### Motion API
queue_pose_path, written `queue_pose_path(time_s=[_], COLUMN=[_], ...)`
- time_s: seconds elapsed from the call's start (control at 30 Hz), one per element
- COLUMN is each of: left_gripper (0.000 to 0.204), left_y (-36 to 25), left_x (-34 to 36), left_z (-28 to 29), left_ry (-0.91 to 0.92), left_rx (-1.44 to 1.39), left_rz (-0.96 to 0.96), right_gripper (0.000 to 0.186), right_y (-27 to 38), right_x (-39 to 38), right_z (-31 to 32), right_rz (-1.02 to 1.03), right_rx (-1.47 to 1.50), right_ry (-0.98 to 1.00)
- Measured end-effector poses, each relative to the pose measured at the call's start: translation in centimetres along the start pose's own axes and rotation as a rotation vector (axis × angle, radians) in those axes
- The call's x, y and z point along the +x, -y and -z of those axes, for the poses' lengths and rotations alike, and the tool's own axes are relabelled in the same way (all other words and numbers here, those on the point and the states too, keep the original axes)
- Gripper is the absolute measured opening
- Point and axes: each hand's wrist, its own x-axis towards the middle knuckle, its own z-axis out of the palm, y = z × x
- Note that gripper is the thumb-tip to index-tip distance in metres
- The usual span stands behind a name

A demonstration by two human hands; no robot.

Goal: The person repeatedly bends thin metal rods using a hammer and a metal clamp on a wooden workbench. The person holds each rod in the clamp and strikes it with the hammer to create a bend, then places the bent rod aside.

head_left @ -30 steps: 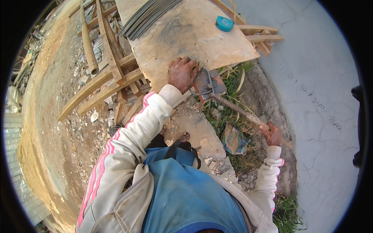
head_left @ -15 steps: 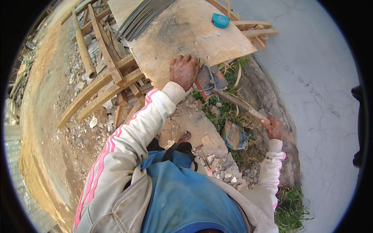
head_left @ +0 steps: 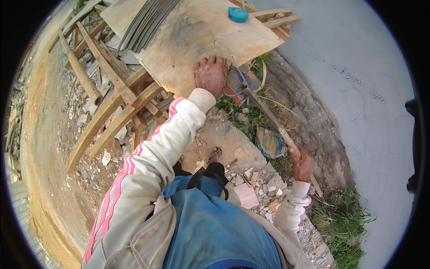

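Observation:
My left hand (head_left: 210,77) lies knuckles up, fingers curled, at the near edge of a worn wooden board (head_left: 215,40); what is under its fingers is hidden. Just right of it, a grey bent metal rod (head_left: 242,77) loops over an orange and dark grey block-like piece (head_left: 251,83). From there a long brown bar (head_left: 268,114) slants down to the right. My right hand (head_left: 304,166) is closed round the bar near its lower end, which sticks out past the fist.
A bundle of thin grey rods (head_left: 150,22) and a teal tape measure (head_left: 238,15) lie on the board. Wooden beams (head_left: 117,112) and a bamboo pole (head_left: 80,69) are at left. Rubble (head_left: 268,184) covers ground by my feet; a grey wall (head_left: 358,58) stands right.
My right hand has moved down and slightly left with the bar, which now slants more steeply. My left hand keeps its place at the board's edge. The view has shifted a little.

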Motion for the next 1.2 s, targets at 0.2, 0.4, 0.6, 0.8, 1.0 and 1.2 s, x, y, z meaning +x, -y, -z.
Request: queue_pose_path(time_s=[0.2,0.4,0.6,0.8,1.0,1.2], left_gripper=[0.023,0.022,0.026,0.025,0.021,0.021], left_y=[0.3,1.4,2.2,2.1,2.3,2.2], left_x=[0.2,1.1,1.5,1.8,1.7,1.7], left_z=[-0.2,0.0,0.0,-0.5,-0.6,-0.8], left_ry=[0.004,0.117,0.162,0.159,0.167,0.165], left_rx=[-0.045,-0.17,-0.213,-0.231,-0.211,-0.203], left_rz=[-0.019,-0.027,-0.081,-0.103,-0.114,-0.121], right_gripper=[0.058,0.066,0.069,0.068,0.067,0.066], right_y=[4.6,6.1,10.5,10.7,9.6,11.8], right_x=[-7.0,-7.8,-12.9,-13.0,-11.1,-11.2], right_z=[-1.7,-1.1,-4.4,-5.2,1.0,3.9], right_rz=[-0.107,-0.106,-0.28,-0.259,-0.145,-0.173], right_rx=[-0.055,-0.094,-0.127,0.007,-0.162,-0.212], right_ry=[-0.114,-0.088,-0.173,-0.163,-0.086,-0.031])
